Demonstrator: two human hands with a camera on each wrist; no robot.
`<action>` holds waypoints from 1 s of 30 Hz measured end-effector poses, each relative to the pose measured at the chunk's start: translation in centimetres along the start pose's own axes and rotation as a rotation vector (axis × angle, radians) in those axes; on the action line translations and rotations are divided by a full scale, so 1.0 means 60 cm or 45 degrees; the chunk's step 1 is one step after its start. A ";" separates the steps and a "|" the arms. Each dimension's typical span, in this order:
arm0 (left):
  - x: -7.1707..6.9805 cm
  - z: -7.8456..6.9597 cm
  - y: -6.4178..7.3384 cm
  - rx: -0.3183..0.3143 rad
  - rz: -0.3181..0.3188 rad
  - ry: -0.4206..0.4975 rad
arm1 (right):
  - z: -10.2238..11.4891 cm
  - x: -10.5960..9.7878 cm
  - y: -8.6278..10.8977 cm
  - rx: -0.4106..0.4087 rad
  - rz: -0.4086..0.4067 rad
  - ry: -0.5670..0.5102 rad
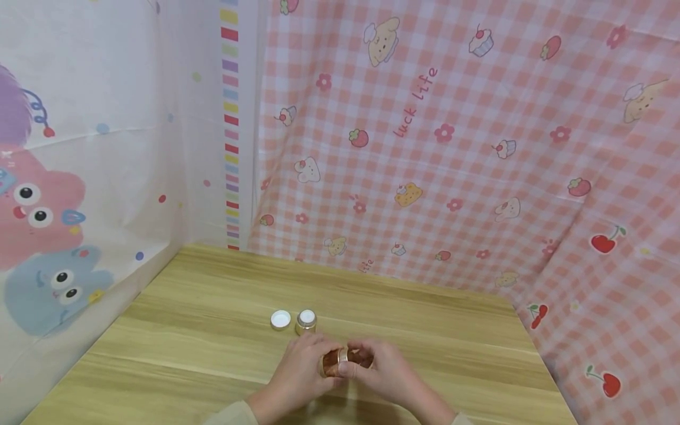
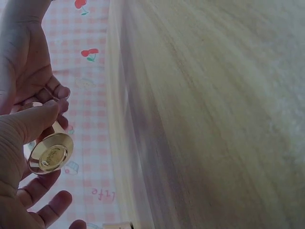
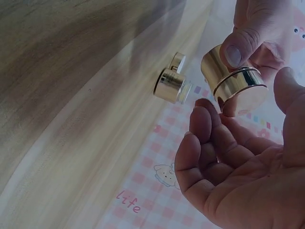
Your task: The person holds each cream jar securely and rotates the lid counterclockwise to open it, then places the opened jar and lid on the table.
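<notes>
A shiny gold cosmetic jar (image 1: 330, 362), its lid (image 3: 245, 93) on, is held sideways above the table by my left hand (image 1: 300, 366). The left thumb presses along the jar's side, and its round base (image 2: 51, 152) faces the left wrist camera. My right hand (image 1: 388, 369) is around the lid end, fingers loosely bent and thumb apart from them; in the right wrist view its fingertips (image 3: 200, 121) are close below the lid. A second gold jar (image 1: 306, 323) stands uncovered beyond the left hand, a white disc in its mouth. Left of it lies an upturned lid (image 1: 280, 320), white inside.
The wood-grain table (image 1: 212, 330) carries these things near its middle. Behind and to the right hangs a pink checked cloth (image 1: 425, 165); a white cloth (image 1: 122, 177) with cartoon figures hangs on the left.
</notes>
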State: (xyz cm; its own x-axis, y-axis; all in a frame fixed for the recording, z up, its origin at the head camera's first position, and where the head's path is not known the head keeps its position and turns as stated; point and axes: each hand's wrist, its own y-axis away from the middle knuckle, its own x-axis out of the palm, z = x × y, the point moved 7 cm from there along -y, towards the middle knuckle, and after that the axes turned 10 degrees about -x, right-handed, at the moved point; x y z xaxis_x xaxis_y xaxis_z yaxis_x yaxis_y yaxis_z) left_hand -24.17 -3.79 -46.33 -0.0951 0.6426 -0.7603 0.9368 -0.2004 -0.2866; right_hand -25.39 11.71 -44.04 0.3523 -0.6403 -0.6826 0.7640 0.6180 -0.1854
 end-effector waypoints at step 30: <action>0.006 0.003 0.001 0.007 -0.001 0.000 | 0.004 -0.004 0.007 -0.054 -0.002 0.094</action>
State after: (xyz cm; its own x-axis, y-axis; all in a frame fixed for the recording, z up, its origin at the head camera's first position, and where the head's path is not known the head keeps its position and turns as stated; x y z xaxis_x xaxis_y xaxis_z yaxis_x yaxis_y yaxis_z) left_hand -24.23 -3.72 -46.72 -0.0957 0.6426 -0.7602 0.9349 -0.2041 -0.2902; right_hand -25.00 12.03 -43.78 0.3089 -0.6067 -0.7325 0.7404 0.6368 -0.2153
